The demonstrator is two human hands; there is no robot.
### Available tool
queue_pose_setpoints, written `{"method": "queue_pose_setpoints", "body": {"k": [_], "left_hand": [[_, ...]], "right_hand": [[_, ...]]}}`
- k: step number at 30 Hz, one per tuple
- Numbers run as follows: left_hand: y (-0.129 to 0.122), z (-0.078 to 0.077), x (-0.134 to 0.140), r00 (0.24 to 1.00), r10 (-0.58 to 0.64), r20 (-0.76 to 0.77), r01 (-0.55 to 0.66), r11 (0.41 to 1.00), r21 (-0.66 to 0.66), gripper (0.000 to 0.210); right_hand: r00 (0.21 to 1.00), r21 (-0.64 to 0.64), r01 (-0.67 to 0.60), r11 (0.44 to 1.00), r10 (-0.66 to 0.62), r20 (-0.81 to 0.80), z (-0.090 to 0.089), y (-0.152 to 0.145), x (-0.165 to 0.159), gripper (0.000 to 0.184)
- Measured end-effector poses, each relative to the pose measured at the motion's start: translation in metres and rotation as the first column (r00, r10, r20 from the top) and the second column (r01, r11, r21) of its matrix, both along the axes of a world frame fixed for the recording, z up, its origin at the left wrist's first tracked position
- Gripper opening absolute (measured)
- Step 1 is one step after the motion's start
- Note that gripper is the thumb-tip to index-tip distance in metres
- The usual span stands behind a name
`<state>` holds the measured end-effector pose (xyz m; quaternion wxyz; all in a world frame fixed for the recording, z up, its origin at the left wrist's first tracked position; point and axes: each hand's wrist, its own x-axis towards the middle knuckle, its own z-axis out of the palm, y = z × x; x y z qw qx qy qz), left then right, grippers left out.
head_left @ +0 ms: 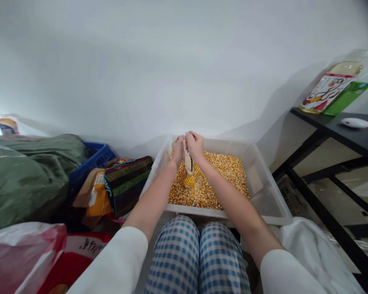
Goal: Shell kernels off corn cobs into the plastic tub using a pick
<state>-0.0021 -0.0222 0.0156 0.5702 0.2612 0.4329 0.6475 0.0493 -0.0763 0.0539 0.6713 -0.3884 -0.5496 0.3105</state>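
My left hand point(178, 149) and my right hand point(195, 145) are side by side over a translucent plastic bin point(265, 183). Both are closed, their fingers pinching the upper part of a small pale packet point(188, 163) that hangs between them. A dark strip runs down one side of the packet; its contents are too small to make out. Just under it, a yellow corn cob point(191, 179) rests on a thick layer of loose corn kernels point(225, 173) in the bin.
On the right stands a black shelf point(334, 122) bearing a labelled bottle point(328, 92), a green box point(346, 98) and a white mouse-shaped object point(355, 123). To the left are a dark mesh bag point(130, 181), a blue crate point(101, 155) and green fabric point(33, 175). A white wall rises behind.
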Motion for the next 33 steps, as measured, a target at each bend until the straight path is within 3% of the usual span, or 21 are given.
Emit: {"method": "queue_pose_setpoints", "body": {"k": [4, 10, 13, 18, 23, 33], "left_hand": [[-0.0001, -0.0032, -0.0012, 0.997, -0.017, -0.069, 0.028, 0.986, 0.163, 0.028], [0.0010, -0.0066, -0.0021, 0.997, -0.021, -0.068, 0.031, 0.989, 0.145, 0.025], [0.0030, -0.0087, -0.0023, 0.997, -0.012, -0.082, 0.026, 0.982, 0.185, 0.026], [0.0024, -0.0094, -0.0040, 0.994, -0.038, -0.098, 0.055, 0.984, 0.170, 0.026], [-0.0011, -0.0070, -0.0048, 0.998, -0.014, -0.059, 0.026, 0.980, 0.198, 0.026], [-0.0017, -0.0046, -0.0049, 0.994, -0.021, -0.111, 0.035, 0.991, 0.129, 0.027]], "right_hand": [[1.000, -0.008, 0.014, 1.000, -0.014, 0.013, -0.0068, 0.0040, 0.0011, 0.031], [0.998, 0.013, 0.054, 0.998, -0.053, -0.035, -0.0093, 0.0078, 0.0054, 0.031], [1.000, -0.030, 0.006, 1.000, -0.006, -0.019, -0.0105, 0.0076, 0.0060, 0.031], [0.997, 0.022, 0.041, 0.999, -0.040, -0.070, -0.0080, 0.0056, 0.0025, 0.032], [0.999, -0.008, 0.032, 0.999, -0.032, -0.028, -0.0054, 0.0031, -0.0002, 0.032], [0.998, 0.006, 0.050, 0.999, -0.049, -0.036, -0.0067, 0.0026, 0.0007, 0.031]]}}
